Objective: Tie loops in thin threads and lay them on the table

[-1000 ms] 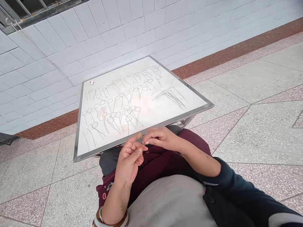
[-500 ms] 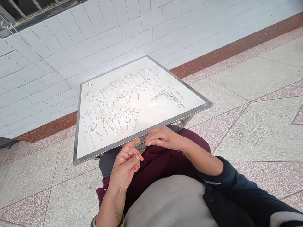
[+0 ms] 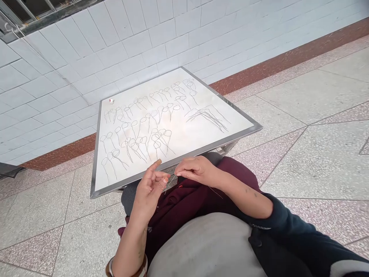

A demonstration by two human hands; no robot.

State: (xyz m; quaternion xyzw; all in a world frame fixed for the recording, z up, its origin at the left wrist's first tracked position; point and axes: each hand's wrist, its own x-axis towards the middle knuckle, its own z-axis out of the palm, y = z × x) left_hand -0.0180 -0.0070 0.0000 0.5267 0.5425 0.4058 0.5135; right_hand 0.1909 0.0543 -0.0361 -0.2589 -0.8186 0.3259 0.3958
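My right hand (image 3: 197, 169) is closed, pinching a thin wire (image 3: 170, 183) between thumb and fingers. One end of this wire trails out below the hand, over the dark red trousers. My left hand (image 3: 150, 188) is just to the left, its index finger raised and its thumb and another finger closed at the wire's near part. Both hands are over the lap at the table's front edge. On the white table (image 3: 184, 142) lie several wires bent into loops with long tails (image 3: 157, 145), set in rough rows.
Several unlooped, bent wires (image 3: 209, 117) lie in a loose pile on the table's right side. A small white and red object (image 3: 111, 101) sits at the far left corner. A grey metal rim (image 3: 248, 132) borders the tabletop. Behind it stands a white tiled wall (image 3: 161, 34).
My left hand has shifted slightly up and its index finger has straightened upward. More wire shows between the hands. My right hand still pinches it; the view has shifted slightly.
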